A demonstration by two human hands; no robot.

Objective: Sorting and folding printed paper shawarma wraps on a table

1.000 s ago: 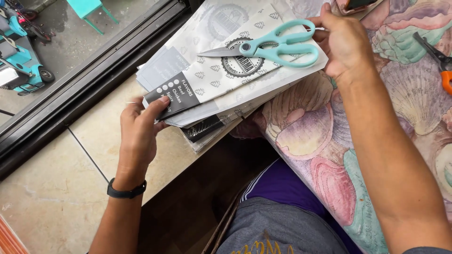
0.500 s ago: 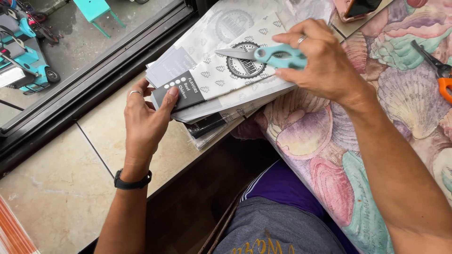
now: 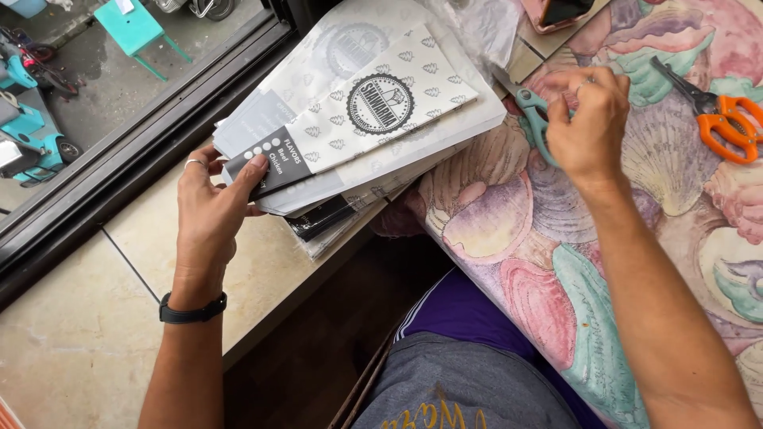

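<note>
Scissors (image 3: 534,119), teal, lie under my right hand (image 3: 590,123), fingers curled on them; my left hand (image 3: 213,208) pinches the paper bags (image 3: 358,119) leftward.

The paper bags (image 3: 373,119) are white with grey tree shapes. One pair of scissors (image 3: 534,119) is teal, the other scissors (image 3: 727,123) orange. The tablecloth (image 3: 509,238) has pink and green shells.

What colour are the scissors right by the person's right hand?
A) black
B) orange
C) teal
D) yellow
C: the scissors that the right hand rests on have teal handles; the orange pair lies apart, farther right on the shell-print cloth.
</note>
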